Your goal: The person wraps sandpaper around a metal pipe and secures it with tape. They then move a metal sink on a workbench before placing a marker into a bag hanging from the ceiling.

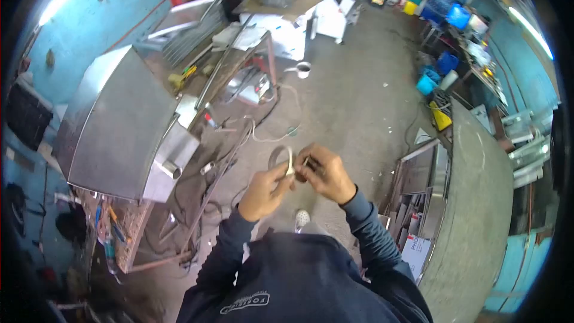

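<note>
In front of my body, above the floor, my left hand (265, 194) is closed on a pale ring-shaped roll of tape (291, 160), thumb and fingers at its lower edge. The ring stands roughly upright, its opening facing sideways. Close beside it, on the right, my right hand (326, 174) has its fingers bent into a pinch. A small dark shape shows between those fingertips, too small to name. The fingertips of both hands nearly meet below the ring.
On the left, a large sheet-metal hood (119, 125) rests on a workbench with tools below it. A grey-topped table (478, 203) is on the right, with metal offcuts (412, 197) beside it. A saucepan (303, 70) and a pale cable (269, 139) lie on the floor ahead.
</note>
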